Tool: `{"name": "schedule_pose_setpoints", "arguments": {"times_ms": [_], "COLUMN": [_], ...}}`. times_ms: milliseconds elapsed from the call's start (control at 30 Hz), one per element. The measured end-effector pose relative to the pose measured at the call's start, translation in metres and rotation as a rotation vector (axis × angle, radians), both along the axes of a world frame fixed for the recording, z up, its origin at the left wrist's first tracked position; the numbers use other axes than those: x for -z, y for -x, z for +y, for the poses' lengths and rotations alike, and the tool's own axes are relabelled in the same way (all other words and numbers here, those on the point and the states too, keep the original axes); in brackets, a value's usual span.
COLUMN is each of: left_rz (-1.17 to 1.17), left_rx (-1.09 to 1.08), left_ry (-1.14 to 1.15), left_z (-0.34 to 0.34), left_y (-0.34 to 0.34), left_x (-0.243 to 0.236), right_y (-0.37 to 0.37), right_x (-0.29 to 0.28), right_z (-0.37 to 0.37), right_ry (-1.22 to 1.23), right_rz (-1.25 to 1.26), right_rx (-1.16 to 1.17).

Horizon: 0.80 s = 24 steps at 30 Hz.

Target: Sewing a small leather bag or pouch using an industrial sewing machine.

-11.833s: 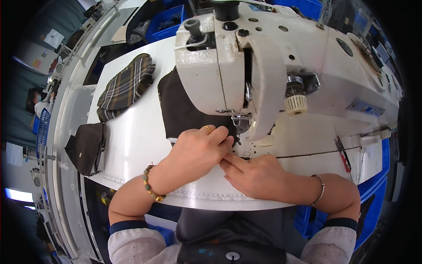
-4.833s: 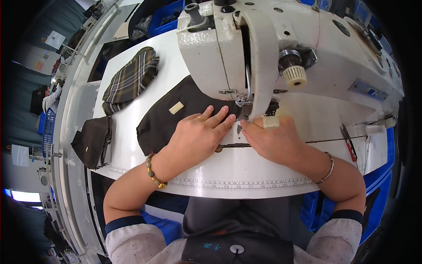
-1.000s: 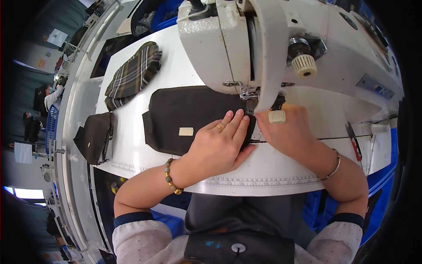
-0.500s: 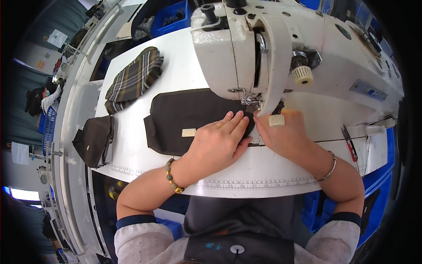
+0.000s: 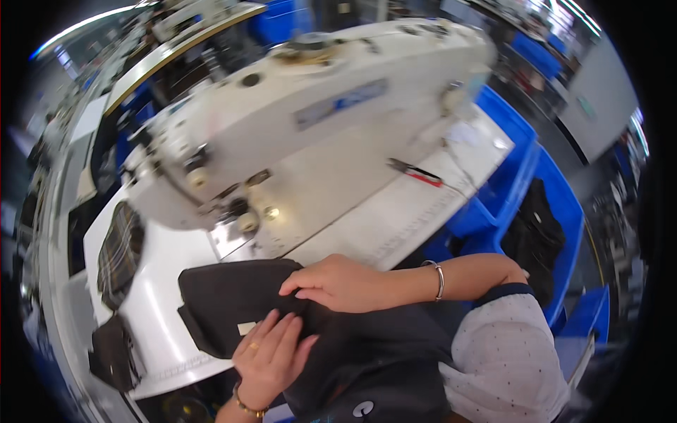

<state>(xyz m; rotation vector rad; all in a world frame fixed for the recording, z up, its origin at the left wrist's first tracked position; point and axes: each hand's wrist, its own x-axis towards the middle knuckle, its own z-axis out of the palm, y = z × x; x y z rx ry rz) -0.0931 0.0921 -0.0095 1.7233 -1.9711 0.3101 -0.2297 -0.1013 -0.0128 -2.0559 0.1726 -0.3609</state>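
Note:
A dark brown fabric piece (image 5: pixel 215 296) with a small pale label lies partly over the table's front edge, near my lap. On its lower right part rests my left hand (image 5: pixel 268 359), fingers stretched out and thumb apart. My right hand (image 5: pixel 338 282) is closed on the piece's upper right edge, thumb and fingers pinching it. Beyond both hands stands a white sewing machine (image 5: pixel 247 134), its needle area blurred and apart from the fabric. The piece's right end blends into my dark apron, so its outline there is hard to make out.
Left on the white table (image 5: pixel 166 310) lie a plaid fabric piece (image 5: pixel 121 254) and a small dark folded piece (image 5: pixel 113 352). Red-and-black snips (image 5: pixel 419 173) lie right of the machine. Blue bins (image 5: pixel 518 120) stand at the right, one holding dark fabric (image 5: pixel 536 233).
The view has swung to the right. Both hands have drawn the dark fabric piece out from beneath the machine's needle area, toward me and the table's front edge.

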Motion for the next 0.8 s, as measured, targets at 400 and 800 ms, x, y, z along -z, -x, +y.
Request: {"name": "schedule_pose_setpoints", "arguments": {"times_ms": [400, 800], "left_rz": [-0.184, -0.215], "left_rx": [-0.297, -0.278], "left_ry": [-0.255, -0.200], "left_z": [0.024, 0.022], "left_y": [-0.011, -0.012], "left_x": [0.036, 0.030], "right_y": [0.442, 0.513], "right_x": [-0.068, 0.107], "right_z": [-0.007, -0.054], "right_ry": [-0.078, 0.108], "right_rz": [-0.149, 0.670], "right_rx": [1.167, 1.366]}}
